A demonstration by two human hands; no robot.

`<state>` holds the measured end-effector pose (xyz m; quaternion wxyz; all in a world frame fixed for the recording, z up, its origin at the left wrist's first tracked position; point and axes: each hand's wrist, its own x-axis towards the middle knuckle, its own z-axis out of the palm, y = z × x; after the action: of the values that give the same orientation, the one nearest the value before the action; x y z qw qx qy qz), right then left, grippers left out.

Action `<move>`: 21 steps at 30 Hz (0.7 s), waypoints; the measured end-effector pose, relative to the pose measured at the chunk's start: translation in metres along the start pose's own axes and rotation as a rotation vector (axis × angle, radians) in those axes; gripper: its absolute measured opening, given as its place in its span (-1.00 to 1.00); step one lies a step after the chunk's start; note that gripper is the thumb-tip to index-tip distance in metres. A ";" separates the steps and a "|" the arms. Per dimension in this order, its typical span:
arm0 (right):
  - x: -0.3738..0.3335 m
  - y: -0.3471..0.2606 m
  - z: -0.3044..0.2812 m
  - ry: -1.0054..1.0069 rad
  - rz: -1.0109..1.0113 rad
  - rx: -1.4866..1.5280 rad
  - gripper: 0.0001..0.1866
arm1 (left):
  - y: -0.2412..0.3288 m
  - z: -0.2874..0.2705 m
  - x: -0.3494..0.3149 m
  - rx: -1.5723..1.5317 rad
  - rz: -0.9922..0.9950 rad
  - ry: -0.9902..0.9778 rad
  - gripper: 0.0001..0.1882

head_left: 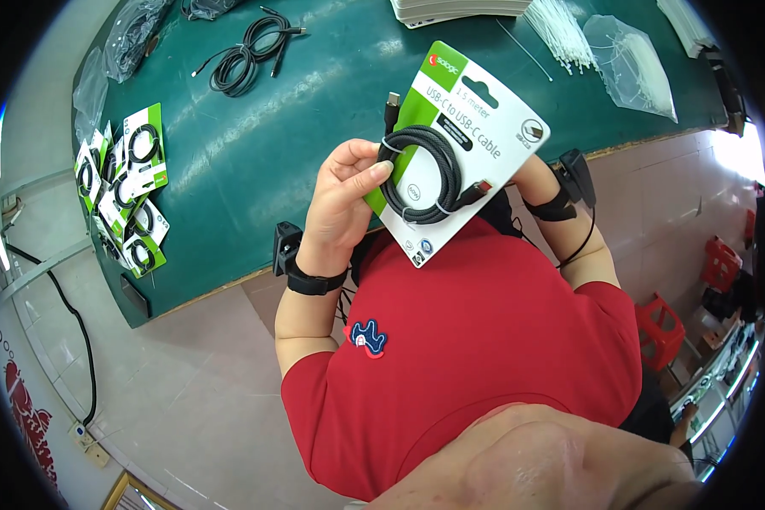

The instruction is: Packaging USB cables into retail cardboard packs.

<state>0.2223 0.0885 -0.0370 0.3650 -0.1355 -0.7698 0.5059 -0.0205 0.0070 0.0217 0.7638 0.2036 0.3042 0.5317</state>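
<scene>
Above the table's near edge, a white and green printed card (495, 115) is held up at a tilt. A coiled black braided cable (444, 174) lies against its front, bound to it with clear ties; both plug ends stick out from the coil. My left hand (348, 191) pinches the coil and the card's left edge between thumb and fingers. Behind the card's right side is my right hand (531, 177); its fingers are hidden, so whether they grip the card does not show.
Carded cables (127, 191) lie piled at the green table's (314, 93) left end. A loose black cable (251, 55) is farther back. White zip ties (561, 34), a bag of them (642, 72) and a stack of cards (459, 8) sit at the far right. Red stools (659, 327) stand behind.
</scene>
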 end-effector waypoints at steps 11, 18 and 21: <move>0.005 -0.007 0.012 0.048 0.113 0.592 -0.40 | 0.001 -0.002 0.003 0.027 0.004 0.011 -0.74; 0.006 -0.027 0.020 0.304 0.229 0.867 -0.39 | 0.002 0.004 0.002 -0.077 -0.073 -0.035 -0.59; 0.003 -0.010 0.002 0.072 0.207 0.426 -0.36 | -0.006 -0.004 0.004 -0.357 -0.169 -0.124 -0.53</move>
<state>0.2200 0.0842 -0.0274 0.3588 -0.1518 -0.6142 0.6863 -0.0180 0.0087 0.0140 0.8469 0.0710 0.1736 0.4976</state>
